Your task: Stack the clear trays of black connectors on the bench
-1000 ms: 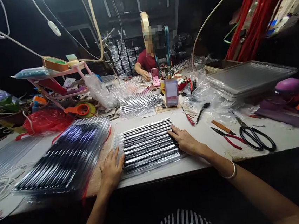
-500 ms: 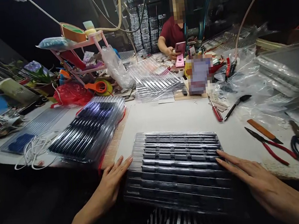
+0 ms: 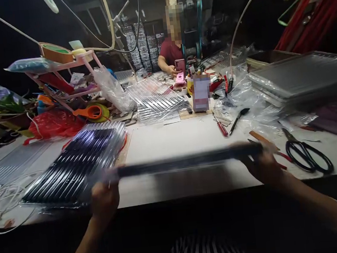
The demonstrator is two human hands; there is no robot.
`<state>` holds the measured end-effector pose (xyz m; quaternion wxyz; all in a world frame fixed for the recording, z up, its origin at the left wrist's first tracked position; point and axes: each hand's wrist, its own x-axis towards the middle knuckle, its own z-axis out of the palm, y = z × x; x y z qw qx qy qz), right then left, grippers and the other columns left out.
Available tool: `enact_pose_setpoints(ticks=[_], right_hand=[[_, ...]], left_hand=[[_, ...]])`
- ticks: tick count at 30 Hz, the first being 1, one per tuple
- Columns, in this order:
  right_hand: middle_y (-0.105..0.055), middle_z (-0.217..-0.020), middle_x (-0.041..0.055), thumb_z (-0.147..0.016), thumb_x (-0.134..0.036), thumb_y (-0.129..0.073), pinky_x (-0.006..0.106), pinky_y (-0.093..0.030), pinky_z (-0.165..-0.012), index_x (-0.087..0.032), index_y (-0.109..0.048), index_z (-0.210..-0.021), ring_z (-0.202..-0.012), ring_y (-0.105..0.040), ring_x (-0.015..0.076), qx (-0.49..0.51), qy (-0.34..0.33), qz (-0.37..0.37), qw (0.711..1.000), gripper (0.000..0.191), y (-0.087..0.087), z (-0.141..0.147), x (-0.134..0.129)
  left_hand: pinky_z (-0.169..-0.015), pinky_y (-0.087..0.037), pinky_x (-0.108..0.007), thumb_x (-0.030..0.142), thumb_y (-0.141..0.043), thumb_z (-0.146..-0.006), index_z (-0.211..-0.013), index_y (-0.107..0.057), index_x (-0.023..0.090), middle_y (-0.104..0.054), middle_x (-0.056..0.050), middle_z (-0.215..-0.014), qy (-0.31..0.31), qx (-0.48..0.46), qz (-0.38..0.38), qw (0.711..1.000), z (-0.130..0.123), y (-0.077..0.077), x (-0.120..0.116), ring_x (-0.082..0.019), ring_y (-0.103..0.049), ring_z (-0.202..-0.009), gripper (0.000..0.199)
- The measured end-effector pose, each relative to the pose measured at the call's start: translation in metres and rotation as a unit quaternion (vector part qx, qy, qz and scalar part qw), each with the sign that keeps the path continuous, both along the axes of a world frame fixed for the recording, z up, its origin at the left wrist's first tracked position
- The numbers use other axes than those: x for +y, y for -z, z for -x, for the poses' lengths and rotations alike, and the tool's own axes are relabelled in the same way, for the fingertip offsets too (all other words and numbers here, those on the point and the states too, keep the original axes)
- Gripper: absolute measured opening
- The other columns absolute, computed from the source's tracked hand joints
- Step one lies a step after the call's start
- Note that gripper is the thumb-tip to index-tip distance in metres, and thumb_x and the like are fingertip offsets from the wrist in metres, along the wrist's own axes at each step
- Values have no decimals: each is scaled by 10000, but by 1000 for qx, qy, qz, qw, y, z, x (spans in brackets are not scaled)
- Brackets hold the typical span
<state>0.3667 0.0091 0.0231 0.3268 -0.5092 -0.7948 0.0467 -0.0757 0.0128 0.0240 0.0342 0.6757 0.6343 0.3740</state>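
Note:
Between my two hands a clear plastic tray of black strips [image 3: 178, 162] is held up off the table, edge-on to me and smeared by motion. My left hand [image 3: 105, 196] is closed around its left end. Around the right end my right hand [image 3: 263, 167] is closed too, its fingers blurred. Left of the held tray lies another clear tray [image 3: 76, 163] with dark strips in rows, partly behind my left hand. The white table top [image 3: 163, 137] shows beyond and below the held tray.
Black-handled scissors [image 3: 305, 155], a red screwdriver [image 3: 221, 127] and a black-handled tool [image 3: 239, 120] lie to the right. White cable [image 3: 5, 202] coils at the left edge. Clear trays [image 3: 157, 99] lie at the back, where a person in a dark red shirt [image 3: 171, 52] holds a pink phone [image 3: 179, 65].
The tray was lying nearly flat at the table's front edge with my fingers spread along its sides. Now both hands grip it, raised and tilted edge-on. The view has shifted to the right.

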Motion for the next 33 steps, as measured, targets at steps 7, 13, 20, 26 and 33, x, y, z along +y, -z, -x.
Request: enact_pose_setpoints(ticks=[7, 13, 20, 26, 33], right_hand=[[-636, -633, 51, -1004, -384, -271, 268, -409, -525, -177, -580, -791, -575, -607, 200, -44, 142, 153, 977, 428, 0, 56, 49], [-677, -748, 138, -980, -368, -363, 325, -423, -602, -110, -595, -1060, -704, -647, 285, -133, 191, 239, 943, 356, 18, 70, 45], [-676, -931, 73, -991, -307, -337, 256, -472, -710, -95, -402, -1357, -844, -642, 195, -102, 162, 218, 957, 429, 25, 61, 6], [-596, -1090, 162, -986, -277, -291, 357, -482, -688, -65, -433, -1326, -833, -622, 266, -136, 211, 137, 958, 425, 36, 76, 7], [-439, -1374, 139, -909, -49, -349, 434, -359, -940, -175, -472, -1329, -1203, -423, 283, -266, 123, 59, 954, 456, 24, 85, 6]], left_hand=[[-545, -390, -321, 458, -333, -880, -519, -552, 206, -563, -49, -505, -74, 108, 112, 985, -21, -15, 59, -209, -535, -512, 492], [-533, -414, -346, 500, -372, -853, -812, -681, 162, -608, -86, -575, -116, 146, 191, 964, -22, 12, 55, -262, -579, -553, 460], [-804, -463, -345, 446, -351, -892, -1323, -484, 116, -671, -96, -938, 19, 82, 167, 982, -6, 22, 12, -231, -615, -888, 558], [-798, -460, -361, 362, -333, -902, -1295, -525, 84, -615, -112, -868, 8, 97, 144, 985, -6, 34, 6, -236, -583, -842, 518], [-847, -447, -411, 350, -328, -891, -1285, -532, 83, -607, -127, -890, 16, 87, 128, 988, -5, 42, 10, -262, -568, -889, 517]])
